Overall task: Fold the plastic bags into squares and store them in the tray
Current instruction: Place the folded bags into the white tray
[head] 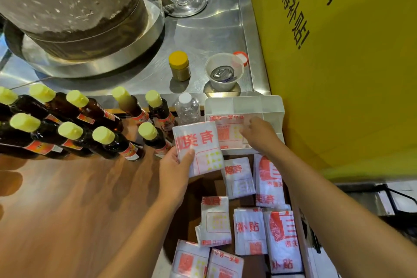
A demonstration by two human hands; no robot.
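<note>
One folded bag (198, 146) slightly tilted

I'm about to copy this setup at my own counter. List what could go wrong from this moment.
1. The left hand grips a folded bag right beside the bottles; a careless swing toward the tray might topple one.
2. The right hand is setting a bag into the tray; slippery plastic may spring open once released.
3. The folded bags on the counter overlap loosely near the edge and could slide off.
</note>
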